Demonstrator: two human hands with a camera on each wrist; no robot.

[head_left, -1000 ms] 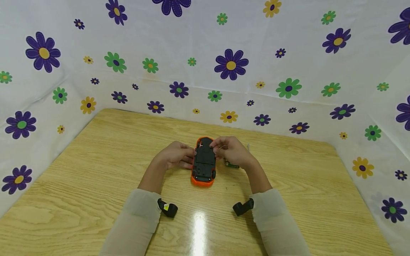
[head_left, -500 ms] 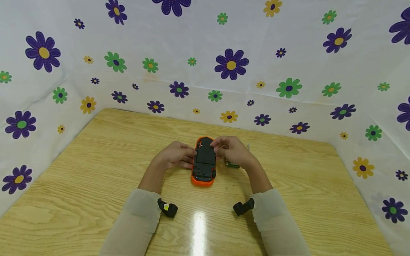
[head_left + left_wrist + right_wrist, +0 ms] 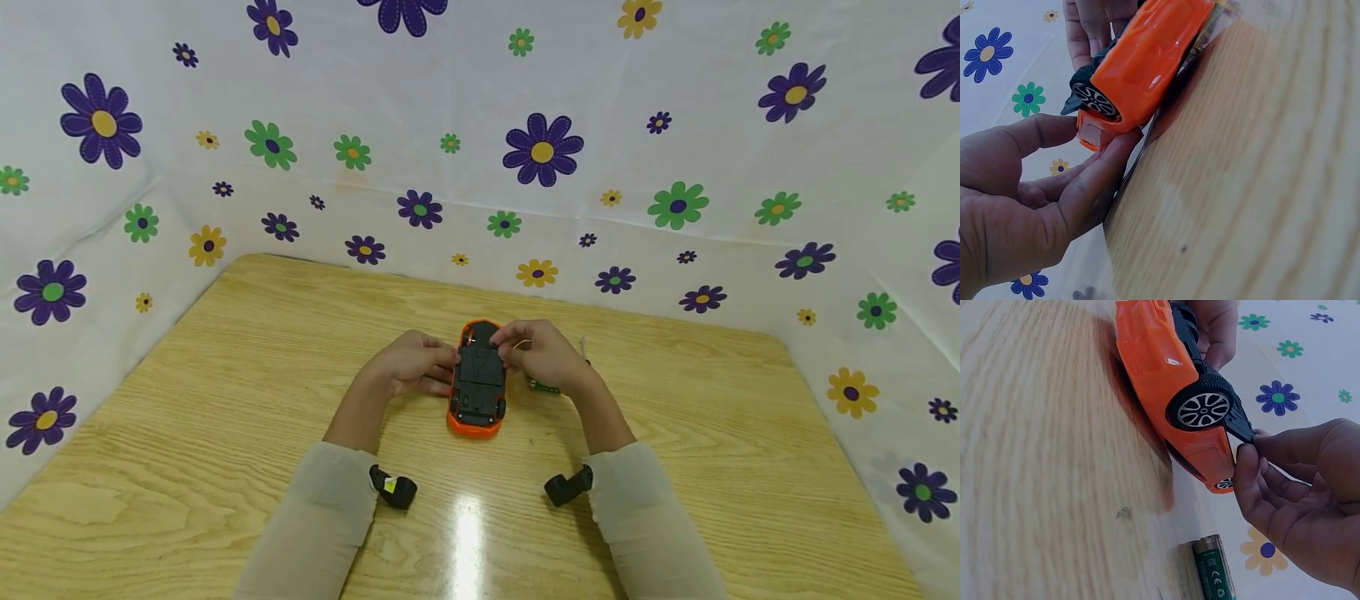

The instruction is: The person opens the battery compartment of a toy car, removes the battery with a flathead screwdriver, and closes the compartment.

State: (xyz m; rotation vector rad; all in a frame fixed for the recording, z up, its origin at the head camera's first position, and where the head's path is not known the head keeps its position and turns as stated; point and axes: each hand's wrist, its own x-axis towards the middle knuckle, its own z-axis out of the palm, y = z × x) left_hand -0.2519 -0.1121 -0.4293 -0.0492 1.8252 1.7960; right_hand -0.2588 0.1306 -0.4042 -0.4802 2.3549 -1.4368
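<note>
An orange toy car lies upside down on the table, its black underside facing up. The left hand holds the car's left side; in the left wrist view its thumb and fingers grip the end of the orange body near a wheel. On the opposite side, the right hand pinches the edge of the black underside between thumb and finger. Seen from the right wrist, a narrow gap shows between that black edge and the orange shell.
Green batteries lie to the right of the car, partly hidden by the right hand; one battery shows closely in the right wrist view. A thin metal shaft sticks out behind that hand. Flowered white cloth encloses the wooden table.
The right hand has shifted very slightly at the car's edge, and a little more of the thin shaft behind it shows. The car and left hand stay in place.
</note>
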